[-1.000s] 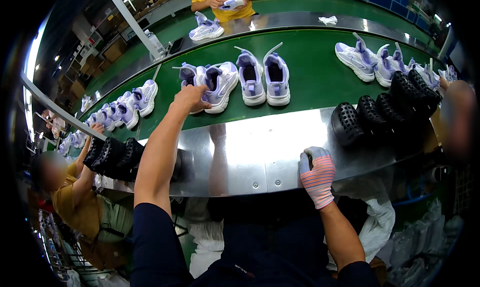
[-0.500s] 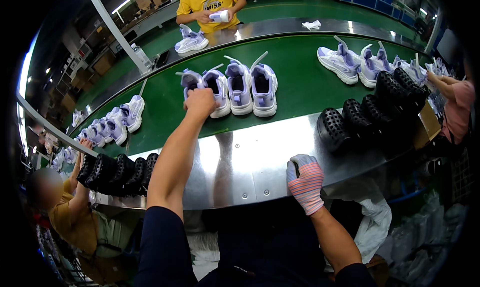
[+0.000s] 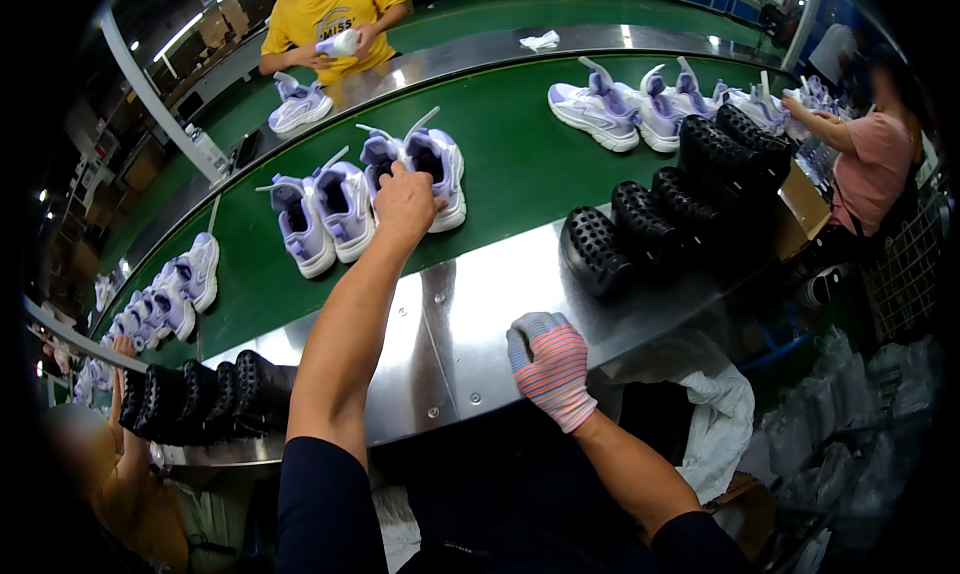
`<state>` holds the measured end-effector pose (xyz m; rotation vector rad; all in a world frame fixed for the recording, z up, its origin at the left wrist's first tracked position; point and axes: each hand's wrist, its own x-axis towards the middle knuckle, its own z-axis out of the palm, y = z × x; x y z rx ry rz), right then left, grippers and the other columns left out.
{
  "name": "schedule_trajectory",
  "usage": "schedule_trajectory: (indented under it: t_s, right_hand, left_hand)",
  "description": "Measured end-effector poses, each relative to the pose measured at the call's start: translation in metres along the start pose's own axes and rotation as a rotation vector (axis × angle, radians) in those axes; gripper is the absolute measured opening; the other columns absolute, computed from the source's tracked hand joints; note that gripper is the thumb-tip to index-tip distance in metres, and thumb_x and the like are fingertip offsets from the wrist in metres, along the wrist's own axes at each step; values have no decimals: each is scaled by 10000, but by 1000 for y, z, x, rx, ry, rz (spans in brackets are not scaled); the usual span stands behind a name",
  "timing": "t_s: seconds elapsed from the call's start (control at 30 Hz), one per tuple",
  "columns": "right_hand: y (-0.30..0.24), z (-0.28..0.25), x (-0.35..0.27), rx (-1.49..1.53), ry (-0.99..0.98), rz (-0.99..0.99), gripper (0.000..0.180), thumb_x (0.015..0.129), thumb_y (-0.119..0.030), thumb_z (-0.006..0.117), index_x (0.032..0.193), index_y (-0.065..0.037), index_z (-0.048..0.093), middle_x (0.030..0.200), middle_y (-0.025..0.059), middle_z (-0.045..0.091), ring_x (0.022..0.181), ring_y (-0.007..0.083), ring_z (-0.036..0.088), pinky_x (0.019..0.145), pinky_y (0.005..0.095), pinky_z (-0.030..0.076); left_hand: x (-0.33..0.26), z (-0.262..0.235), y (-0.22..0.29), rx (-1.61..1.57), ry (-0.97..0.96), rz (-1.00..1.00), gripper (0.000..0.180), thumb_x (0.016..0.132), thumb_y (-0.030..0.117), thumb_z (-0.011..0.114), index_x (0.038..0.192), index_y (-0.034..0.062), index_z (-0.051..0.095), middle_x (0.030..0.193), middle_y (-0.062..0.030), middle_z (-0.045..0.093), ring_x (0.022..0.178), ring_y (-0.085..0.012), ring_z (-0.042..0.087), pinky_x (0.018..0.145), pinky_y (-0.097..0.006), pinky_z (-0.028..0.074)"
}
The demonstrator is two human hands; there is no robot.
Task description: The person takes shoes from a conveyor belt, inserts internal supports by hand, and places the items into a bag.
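One long green conveyor belt (image 3: 520,164) curves across the scene from lower left to upper right, bordered on its near side by a polished steel table (image 3: 470,304) and on its far side by a second steel edge.

Two groups of black perforated shoe forms sit on the steel table: one row at the near left (image 3: 200,399) and one cluster at the right (image 3: 680,199), the latter climbing toward the far right.

Several white-and-lilac sneakers lie on the belt. A group of four lies at the centre; its right pair (image 3: 425,164) is under the left hand, and its left pair (image 3: 320,219) lies just beside it. More sneakers stand at the far right (image 3: 640,109), and another row runs down the belt at the left (image 3: 175,294). A single sneaker (image 3: 298,106) rests on the far steel edge.

A person in a yellow shirt (image 3: 330,14) stands at the far side, holding a small pale object. A person in a pink top (image 3: 865,164) works at the right. A third person is partly visible at the near left edge.

White cloth (image 3: 715,414) hangs below the table at the near right.

Left hand (image 3: 405,202): bare, arm extended over the table, fingers closed down on the right pair of sneakers at the collar area.

Right hand (image 3: 550,364): in a striped knit glove, fingers curled together, resting on the near edge of the steel table and holding nothing.
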<state>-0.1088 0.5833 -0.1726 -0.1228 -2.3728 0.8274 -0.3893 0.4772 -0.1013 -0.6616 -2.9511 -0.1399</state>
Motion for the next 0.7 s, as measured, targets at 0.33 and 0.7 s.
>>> schedule_trajectory:
  t_s: [0.33, 0.7]
  right_hand:
    - [7, 3, -1, -56, 77, 120, 144, 848, -218, 725, 811, -89, 675, 812, 128, 681, 809, 356, 655, 746, 464, 535]
    - [-143, -113, 23, 548, -274, -103, 187, 824, -122, 749, 745, -5, 626, 662, 166, 610, 564, 282, 594, 559, 386, 462]
  left_hand:
    - [-127, 25, 19, -211, 497, 415, 332, 815, 125, 780, 1129, 57, 697, 1128, -163, 650, 1077, -362, 606, 916, -452, 484]
    - [-188, 78, -3, -313, 543, 143, 213, 827, 32, 654, 1037, 27, 695, 915, -174, 611, 886, -366, 581, 817, -466, 473]
